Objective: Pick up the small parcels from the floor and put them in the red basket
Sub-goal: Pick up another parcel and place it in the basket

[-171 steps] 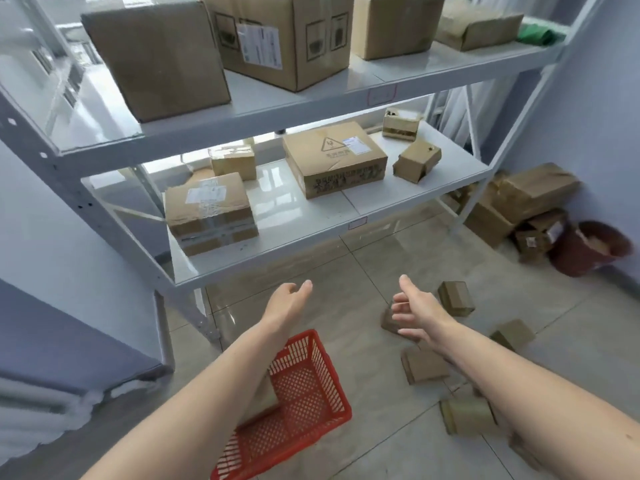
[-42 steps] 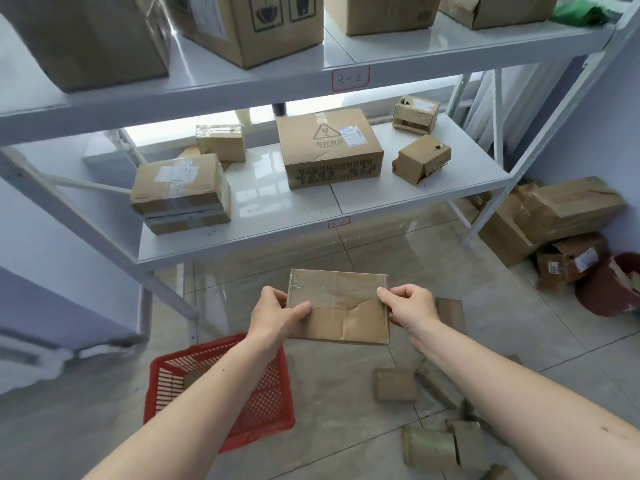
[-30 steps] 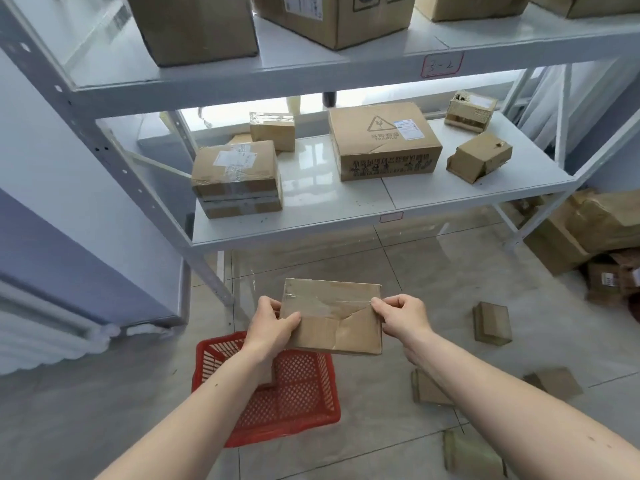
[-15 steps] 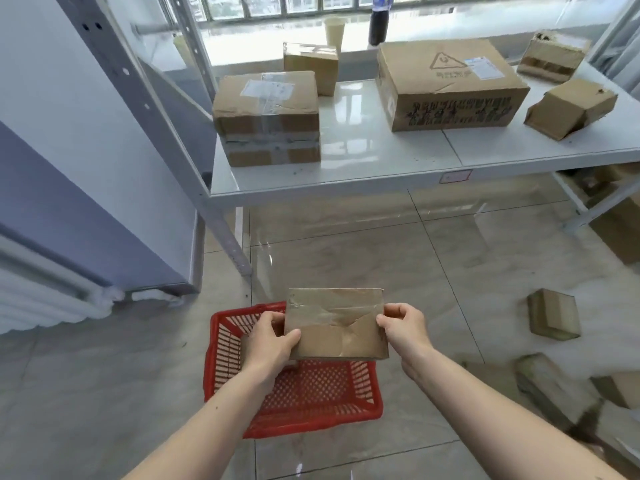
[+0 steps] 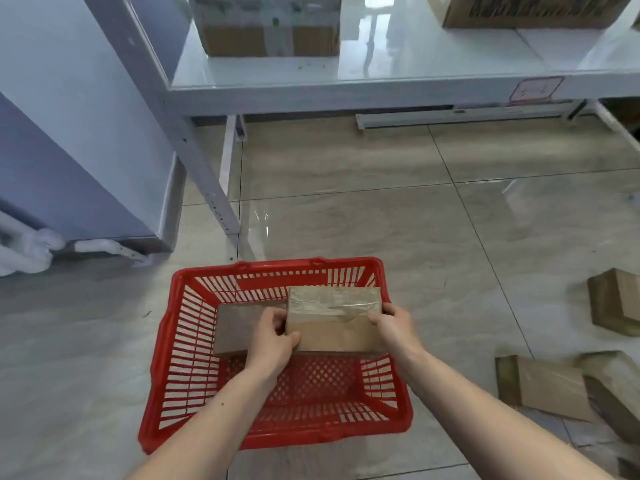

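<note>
A flat brown taped parcel [image 5: 334, 323] hangs over the red basket [image 5: 180, 375], held at its two short ends. My left hand [image 5: 272, 339] grips its left end and my right hand [image 5: 393, 329] grips its right end. It sits low, within the basket's rim on the right side. Another brown parcel [image 5: 235, 327] lies inside the basket to the left, partly hidden by my left hand. More small parcels lie on the tiled floor to the right: one at the edge [image 5: 614, 301] and a flat one [image 5: 543, 386] nearer me.
A white metal shelf rack [image 5: 346, 95] stands behind the basket, its slanted leg [image 5: 207, 188] reaching the floor just beyond the basket's far rim. Large boxes [image 5: 270, 32] rest on the shelf. A bluish wall panel [image 5: 69, 150] is on the left.
My head has tipped down and closer. Both hands have lowered the flat parcel from above the basket to inside its rim, beside the parcel lying there.
</note>
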A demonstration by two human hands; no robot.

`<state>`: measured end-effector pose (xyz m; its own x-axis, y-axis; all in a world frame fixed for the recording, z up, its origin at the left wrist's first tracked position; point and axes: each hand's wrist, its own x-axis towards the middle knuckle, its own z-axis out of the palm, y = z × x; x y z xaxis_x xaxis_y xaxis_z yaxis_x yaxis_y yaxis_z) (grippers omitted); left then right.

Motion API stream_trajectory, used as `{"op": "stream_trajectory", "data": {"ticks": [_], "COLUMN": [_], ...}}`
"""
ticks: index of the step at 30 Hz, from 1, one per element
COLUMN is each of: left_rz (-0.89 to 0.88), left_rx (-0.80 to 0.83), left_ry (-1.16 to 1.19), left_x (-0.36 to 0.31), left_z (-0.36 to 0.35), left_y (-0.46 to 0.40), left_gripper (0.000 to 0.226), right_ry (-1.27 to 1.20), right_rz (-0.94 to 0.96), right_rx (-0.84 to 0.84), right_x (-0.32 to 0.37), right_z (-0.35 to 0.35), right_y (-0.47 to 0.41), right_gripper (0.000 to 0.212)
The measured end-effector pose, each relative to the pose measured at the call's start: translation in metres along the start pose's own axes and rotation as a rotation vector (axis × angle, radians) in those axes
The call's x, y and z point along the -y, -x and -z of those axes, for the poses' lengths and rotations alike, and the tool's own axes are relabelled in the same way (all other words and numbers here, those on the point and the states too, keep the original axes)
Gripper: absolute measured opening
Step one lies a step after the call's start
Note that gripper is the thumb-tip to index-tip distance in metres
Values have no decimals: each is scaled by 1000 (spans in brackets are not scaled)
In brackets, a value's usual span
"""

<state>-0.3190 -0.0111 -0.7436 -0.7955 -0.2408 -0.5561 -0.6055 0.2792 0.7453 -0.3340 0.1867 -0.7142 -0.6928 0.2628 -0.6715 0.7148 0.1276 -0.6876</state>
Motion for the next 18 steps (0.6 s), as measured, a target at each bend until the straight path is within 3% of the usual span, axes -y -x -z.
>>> {"op": "stream_trajectory", "data": {"ticks": [10,14,18], "left_rz": [-20,-74,-199], "left_rx": [-28,-4,-18], "left_ry": [-72,-131,-289], "left_x": [72,86,94], "left_z": [-36,-45,-49], "left_y": [-81,-95,-101], "left_gripper": [36,59,70], "right_ry": [29,35,93], "right_rz": [13,-4,-20], "right_rx": [39,7,-2], "right_x": [-59,-78,-88], "right_z": [-54,-69,-82], "right_y": [-78,-100,-119], "right_gripper": [49,66,68]}}
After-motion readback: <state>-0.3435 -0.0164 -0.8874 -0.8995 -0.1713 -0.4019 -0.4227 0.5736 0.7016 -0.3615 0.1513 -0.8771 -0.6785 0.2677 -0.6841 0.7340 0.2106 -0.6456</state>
